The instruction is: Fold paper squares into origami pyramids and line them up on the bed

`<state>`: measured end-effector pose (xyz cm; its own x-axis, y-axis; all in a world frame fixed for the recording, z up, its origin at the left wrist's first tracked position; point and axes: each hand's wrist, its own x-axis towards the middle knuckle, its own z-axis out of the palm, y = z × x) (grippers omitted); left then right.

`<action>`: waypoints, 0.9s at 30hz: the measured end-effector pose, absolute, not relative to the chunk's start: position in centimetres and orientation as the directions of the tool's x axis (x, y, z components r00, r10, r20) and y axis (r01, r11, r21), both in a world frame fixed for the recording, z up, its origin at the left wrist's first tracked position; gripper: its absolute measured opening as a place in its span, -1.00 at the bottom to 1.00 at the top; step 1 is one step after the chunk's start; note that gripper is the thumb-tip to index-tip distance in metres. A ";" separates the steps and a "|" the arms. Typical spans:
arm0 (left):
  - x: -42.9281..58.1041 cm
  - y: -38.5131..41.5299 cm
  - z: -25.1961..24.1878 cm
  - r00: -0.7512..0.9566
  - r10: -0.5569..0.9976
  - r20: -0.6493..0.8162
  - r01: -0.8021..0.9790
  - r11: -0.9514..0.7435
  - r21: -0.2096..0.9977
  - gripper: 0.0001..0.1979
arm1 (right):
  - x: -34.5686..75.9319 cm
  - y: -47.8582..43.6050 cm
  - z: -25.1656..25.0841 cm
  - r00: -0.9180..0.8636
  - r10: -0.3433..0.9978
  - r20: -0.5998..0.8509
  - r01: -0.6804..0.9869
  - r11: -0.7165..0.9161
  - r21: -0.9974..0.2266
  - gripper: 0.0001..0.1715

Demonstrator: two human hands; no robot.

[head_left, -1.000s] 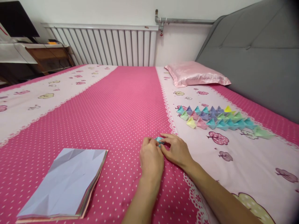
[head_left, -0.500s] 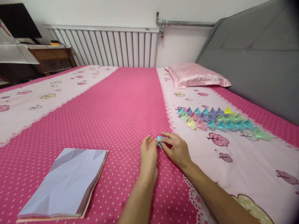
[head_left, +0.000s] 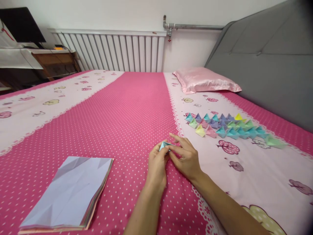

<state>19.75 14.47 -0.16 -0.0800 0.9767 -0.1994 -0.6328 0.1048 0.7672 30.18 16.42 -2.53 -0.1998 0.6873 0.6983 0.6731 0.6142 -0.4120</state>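
Both my hands meet over the pink dotted bedsheet point(head_left: 117, 124). My left hand point(head_left: 156, 166) and my right hand point(head_left: 187, 158) pinch a small light-blue folded paper piece point(head_left: 163, 145) between their fingertips; only its top corner shows. Beyond them, to the right, several folded paper pieces point(head_left: 227, 127) in blue, green, pink, purple and yellow lie in rows on the pale strip of the sheet. A stack of square paper sheets point(head_left: 68, 192), pale lilac on top and creased, lies at the lower left.
A pink satin pillow point(head_left: 205, 80) lies at the bed's head beside the grey padded headboard point(head_left: 264, 62). A white radiator point(head_left: 114, 50) runs along the far wall. A wooden side table point(head_left: 53, 62) with a dark screen stands at the far left.
My hands have drawn slightly closer together on the paper piece, and its corner now points up between my fingers. The camera has tipped a little lower.
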 end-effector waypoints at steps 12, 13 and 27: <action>20.5 14.4 -0.4 -0.123 0.983 -0.134 -0.489 0.058 0.871 -0.81 | 30.3 16.6 -2.0 -0.207 0.656 0.726 0.627 0.658 -0.416 -0.72; 20.6 14.4 -0.4 -0.119 0.984 -0.133 -0.491 0.058 0.869 -0.80 | 30.3 16.6 -2.0 -0.208 0.653 0.728 0.628 0.660 -0.412 -0.72; 20.3 14.4 -0.5 -0.206 0.971 -0.123 -0.523 -0.002 0.853 -0.88 | 30.0 16.1 -1.9 -0.193 0.671 0.716 0.638 0.640 -0.428 -0.75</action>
